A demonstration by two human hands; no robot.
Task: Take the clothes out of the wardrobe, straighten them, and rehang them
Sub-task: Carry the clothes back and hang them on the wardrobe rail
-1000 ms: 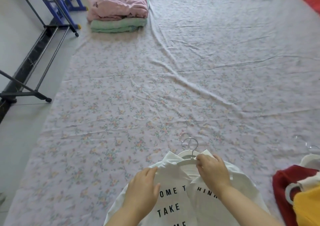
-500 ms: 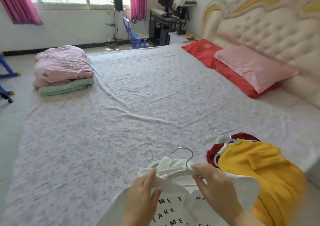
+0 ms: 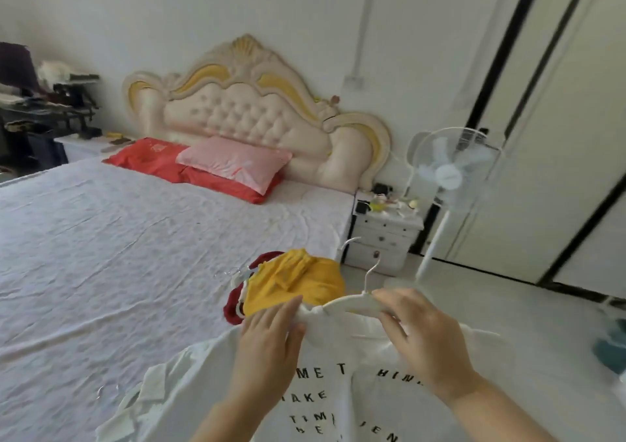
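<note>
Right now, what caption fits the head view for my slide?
Left hand holds a white lettered shirt, right hand its hanger, beside yellow clothes on the bed.

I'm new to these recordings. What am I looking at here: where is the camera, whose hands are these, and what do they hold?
No machine here: a person wears one wide-angle camera on the head, looking forward and down at their own hands. The left hand pinches the shoulder of a white T-shirt with black lettering; the right hand grips the white hanger inside its neck. On the bed beyond lie a yellow garment and a red garment.
</note>
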